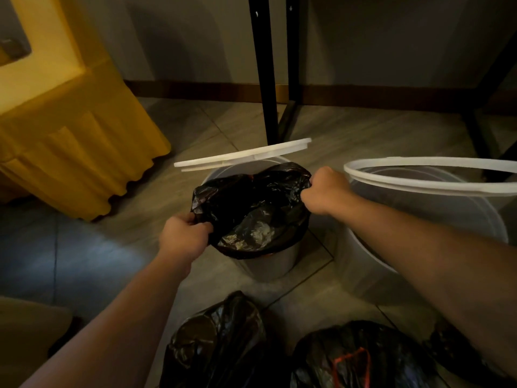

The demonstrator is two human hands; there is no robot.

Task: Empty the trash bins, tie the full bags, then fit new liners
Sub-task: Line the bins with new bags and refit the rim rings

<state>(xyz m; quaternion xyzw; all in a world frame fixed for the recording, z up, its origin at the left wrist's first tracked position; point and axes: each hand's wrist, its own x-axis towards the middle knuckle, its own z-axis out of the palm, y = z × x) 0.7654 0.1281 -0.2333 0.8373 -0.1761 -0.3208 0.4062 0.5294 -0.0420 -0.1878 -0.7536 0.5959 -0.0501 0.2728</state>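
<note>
A small white bin point(270, 261) stands on the floor in the middle, with its white ring lid point(243, 156) tipped up at the back. A black liner point(251, 211) is spread open over the bin's mouth. My left hand point(183, 238) grips the liner's near left edge. My right hand point(326, 190) grips its right edge, fingers curled into the plastic. A second, larger white bin point(372, 247) with a white rim ring point(430, 175) stands to the right and shows no liner. Two full black bags point(215, 343) point(361, 357) lie on the floor in front of me.
A yellow draped table point(70, 135) fills the left side. Black metal legs point(265, 74) stand just behind the small bin, and another black frame point(475, 124) is at the right. The floor is tiled, with a dark skirting along the wall.
</note>
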